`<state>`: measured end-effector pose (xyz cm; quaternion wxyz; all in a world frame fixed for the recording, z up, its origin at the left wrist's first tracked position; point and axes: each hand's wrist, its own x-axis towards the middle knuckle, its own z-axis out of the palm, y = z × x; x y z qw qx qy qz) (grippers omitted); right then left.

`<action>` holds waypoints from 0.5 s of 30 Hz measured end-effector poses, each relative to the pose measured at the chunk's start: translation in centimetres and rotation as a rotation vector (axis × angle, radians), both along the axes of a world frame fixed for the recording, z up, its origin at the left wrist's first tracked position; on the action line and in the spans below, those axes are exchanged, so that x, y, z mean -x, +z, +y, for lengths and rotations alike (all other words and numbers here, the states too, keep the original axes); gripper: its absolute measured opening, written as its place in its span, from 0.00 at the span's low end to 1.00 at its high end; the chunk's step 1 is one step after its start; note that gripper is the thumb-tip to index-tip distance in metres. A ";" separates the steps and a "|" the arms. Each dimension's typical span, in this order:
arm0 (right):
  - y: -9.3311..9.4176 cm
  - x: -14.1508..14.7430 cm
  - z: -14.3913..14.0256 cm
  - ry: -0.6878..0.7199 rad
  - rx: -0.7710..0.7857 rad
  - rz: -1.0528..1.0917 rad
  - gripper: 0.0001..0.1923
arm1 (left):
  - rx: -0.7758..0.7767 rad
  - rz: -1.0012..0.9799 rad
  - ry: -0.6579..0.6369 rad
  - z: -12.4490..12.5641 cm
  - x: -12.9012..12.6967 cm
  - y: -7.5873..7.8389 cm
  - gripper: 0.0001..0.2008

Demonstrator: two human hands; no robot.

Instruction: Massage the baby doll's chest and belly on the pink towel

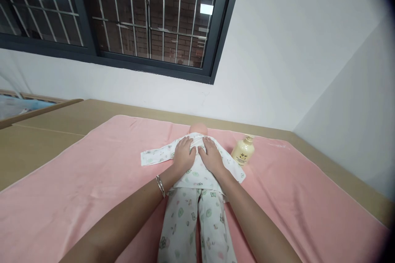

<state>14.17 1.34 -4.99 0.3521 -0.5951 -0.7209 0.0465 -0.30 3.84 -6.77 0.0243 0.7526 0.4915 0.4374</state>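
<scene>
far left: a wooden rail [46,111] borders a low area holding blue material [18,106], contents too small to identify. above it and running toward the centre, a dark-framed window [94,33]; metal bars [163,16] and a brick wall [188,47] are visible through the glass, with bright light reflections. below the window, a tan wooden surface [49,139], largely covered by a pink cloth [111,181] showing several creases.

left of centre on the cloth: a sleeve [157,155] of a white printed top [197,176], extended outward. the top is on a doll [199,128], located at the centre of the cloth, lying with its rounded head toward the wall. which way the doll faces cannot be determined. the left hand [184,155], with a silver bracelet [160,186] at its wrist, is open and laid palm down on the upper part of the top, fingers pointing toward the head. printed trousers [182,222] extend from beneath the top toward the wearer, legs slightly apart, between the two forearms.

the right hand [212,156] is likewise open, palm down on the top beside the left, thumbs near each other. neither hand grips anything.

to the right, a pale yellow pump bottle [242,151] stands on the cloth just beside the other sleeve [236,168]; contact cannot be confirmed. far right: plain white wall [296,41].
</scene>
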 end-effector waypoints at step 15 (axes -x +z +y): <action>1.5 0.9 -1.8 0.000 -0.006 -0.168 0.30 | -0.017 0.015 -0.006 0.2 0.2 0.1 0.18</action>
